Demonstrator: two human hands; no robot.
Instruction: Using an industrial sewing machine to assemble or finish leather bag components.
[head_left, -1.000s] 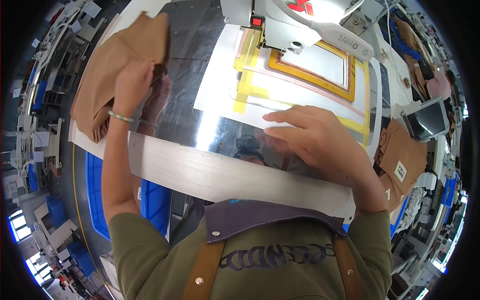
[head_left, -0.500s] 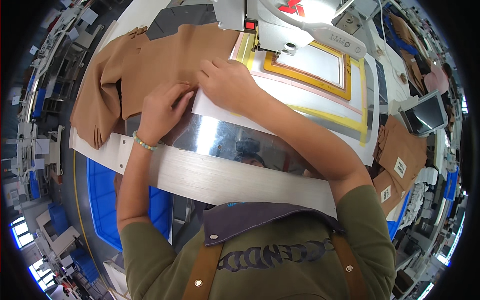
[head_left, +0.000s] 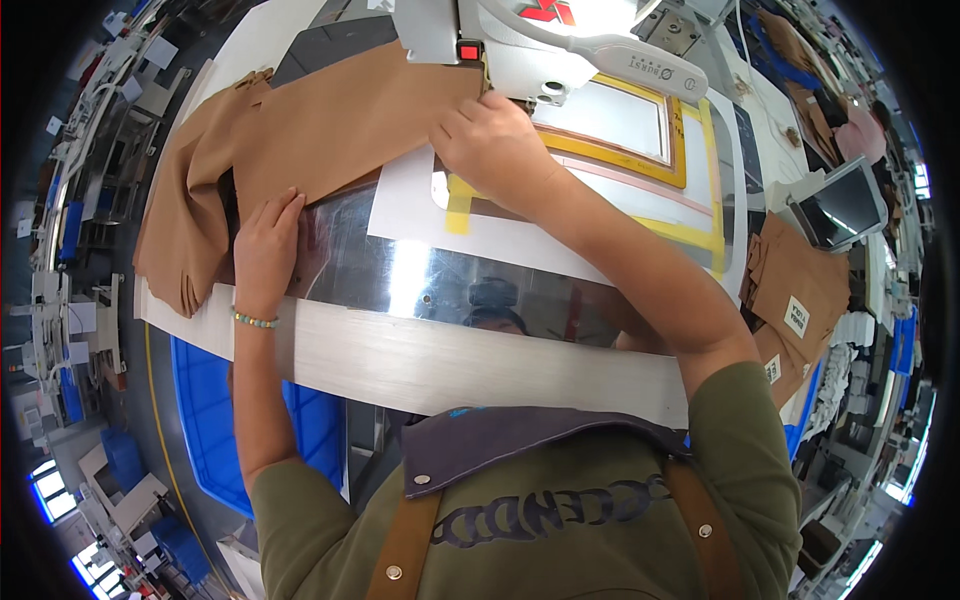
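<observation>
A flat piece of brown fabric (head_left: 330, 125) stretches across the shiny metal plate toward the sewing machine head (head_left: 520, 60). My right hand (head_left: 490, 148) has closed fingers on the fabric's right end, close beside the machine head. Nearer to me and on the left, my left hand (head_left: 266, 250), with a beaded bracelet at the wrist, pinches the fabric's near edge. A pile of the same brown fabric (head_left: 185, 235) drapes over the table's left side. Right of the machine head, a yellow-bordered frame (head_left: 675, 150) lies on a white sheet with yellow tape.
The metal plate (head_left: 375, 270) runs along the near side, bordered by a pale table edge (head_left: 450, 360). A blue bin (head_left: 205, 430) stands below at left. To the right are a small screen (head_left: 842, 218) and stacked brown pieces with white labels (head_left: 800, 275).
My right hand has moved right and slightly away, drawing the fabric end to the machine head. My left hand has slid left and nearer, and the fabric between them now lies flatter.
</observation>
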